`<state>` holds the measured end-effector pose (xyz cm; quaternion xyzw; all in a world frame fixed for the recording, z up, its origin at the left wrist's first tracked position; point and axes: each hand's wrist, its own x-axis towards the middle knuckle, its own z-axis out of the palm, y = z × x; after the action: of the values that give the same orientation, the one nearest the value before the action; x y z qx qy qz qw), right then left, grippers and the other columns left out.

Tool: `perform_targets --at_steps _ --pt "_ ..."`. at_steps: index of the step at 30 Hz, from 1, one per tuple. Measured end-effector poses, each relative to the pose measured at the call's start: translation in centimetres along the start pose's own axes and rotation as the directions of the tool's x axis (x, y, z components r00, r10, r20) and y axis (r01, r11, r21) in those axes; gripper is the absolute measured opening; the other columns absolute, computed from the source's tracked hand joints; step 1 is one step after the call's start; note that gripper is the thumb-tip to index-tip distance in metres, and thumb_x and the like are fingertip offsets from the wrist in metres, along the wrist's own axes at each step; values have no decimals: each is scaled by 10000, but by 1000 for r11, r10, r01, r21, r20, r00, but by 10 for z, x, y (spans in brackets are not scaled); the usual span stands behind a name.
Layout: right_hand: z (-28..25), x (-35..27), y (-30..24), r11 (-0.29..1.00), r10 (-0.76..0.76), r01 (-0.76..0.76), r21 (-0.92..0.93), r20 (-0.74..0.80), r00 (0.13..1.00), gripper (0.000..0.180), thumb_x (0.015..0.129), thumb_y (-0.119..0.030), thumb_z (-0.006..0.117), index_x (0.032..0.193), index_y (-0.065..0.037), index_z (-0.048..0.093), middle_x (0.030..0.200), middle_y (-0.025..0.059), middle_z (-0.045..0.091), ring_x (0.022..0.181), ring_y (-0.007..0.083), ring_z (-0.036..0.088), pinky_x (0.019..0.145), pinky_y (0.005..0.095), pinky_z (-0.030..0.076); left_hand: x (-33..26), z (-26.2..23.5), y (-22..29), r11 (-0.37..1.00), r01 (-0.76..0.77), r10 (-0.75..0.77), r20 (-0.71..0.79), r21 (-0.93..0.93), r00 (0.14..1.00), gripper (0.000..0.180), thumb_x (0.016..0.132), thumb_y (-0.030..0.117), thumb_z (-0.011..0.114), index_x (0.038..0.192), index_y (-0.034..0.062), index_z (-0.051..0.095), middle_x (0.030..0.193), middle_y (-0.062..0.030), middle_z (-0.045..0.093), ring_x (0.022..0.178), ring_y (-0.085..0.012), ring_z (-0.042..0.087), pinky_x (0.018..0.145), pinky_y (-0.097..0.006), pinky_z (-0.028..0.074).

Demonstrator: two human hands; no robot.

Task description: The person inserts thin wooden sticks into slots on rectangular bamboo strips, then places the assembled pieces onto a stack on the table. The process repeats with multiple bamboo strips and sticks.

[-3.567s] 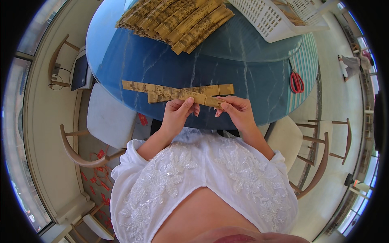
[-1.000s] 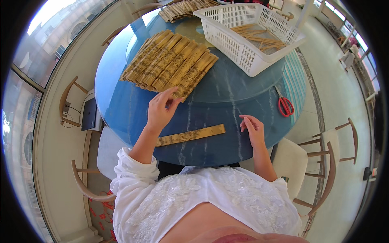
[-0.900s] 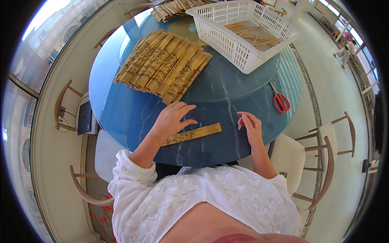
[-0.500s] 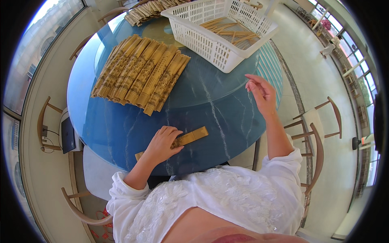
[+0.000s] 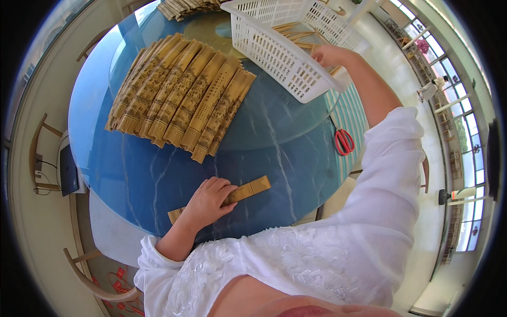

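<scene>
My left hand (image 5: 211,202) lies closed over a flat gold-brown printed paper chopstick sleeve (image 5: 252,188) near the table's front edge; both ends of the sleeve stick out from under the fingers. My right hand (image 5: 334,56) reaches over the near right wall of a white plastic basket (image 5: 280,59). Its fingers bend downward among thin wooden chopsticks (image 5: 289,33), and the fingertips are hidden, so whether they grip any is unclear. Left of the basket, a fanned stack of matching filled-looking sleeves (image 5: 179,95) covers part of the tabletop.
The round table is blue and marble-patterned, with a glass turntable (image 5: 285,124). Red-handled scissors (image 5: 344,142) lie on a striped cloth (image 5: 353,119) at the right. More sleeves (image 5: 187,8) are piled at the far edge. A wooden chair (image 5: 47,153) stands at the left.
My right hand has moved forward from above the table's right side into the basket. That uncovers the red-handled scissors. My left hand keeps holding the sleeve; the whole view has shifted slightly.
</scene>
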<state>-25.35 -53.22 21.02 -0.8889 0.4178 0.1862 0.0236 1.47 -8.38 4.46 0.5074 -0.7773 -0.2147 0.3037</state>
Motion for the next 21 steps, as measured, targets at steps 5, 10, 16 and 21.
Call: perform_targets --at_steps 5,10,16,21 --pt "-6 46 -14 896 254 -371 243 403 879 413 933 -247 641 1336 -163 610 1225 110 681 1075 233 672 845 423 581 -9 -10 -13 999 -15 15 11 50 1000 420 758 212 809 1117 33 683 1055 -101 624 981 -281 600 880 -388 504" --pt "16 74 -10 658 340 -622 425 569 749 331 994 -239 583 1267 -60 637 1171 79 704 1150 178 640 922 392 549 -12 -22 -22 996 -42 39 43 74 998 472 736 248 820 1131 33 675 1053 -95 617 979 -264 600 865 -374 503" --pt "34 89 -8 520 307 -655 548 595 742 331 988 -237 587 1262 -59 639 1158 81 706 1129 179 644 908 391 551 -20 -31 -35 994 -39 34 59 97 998 490 746 274 785 1153 36 649 1055 -74 593 984 -240 585 862 -354 484" --pt "31 90 -10 516 298 -619 592 554 778 331 982 -236 590 1257 -59 641 1148 82 707 1111 179 647 897 390 553 -22 -38 -40 998 -20 16 74 61 997 461 753 248 797 1142 36 668 1048 -92 604 969 -261 594 877 -367 490"
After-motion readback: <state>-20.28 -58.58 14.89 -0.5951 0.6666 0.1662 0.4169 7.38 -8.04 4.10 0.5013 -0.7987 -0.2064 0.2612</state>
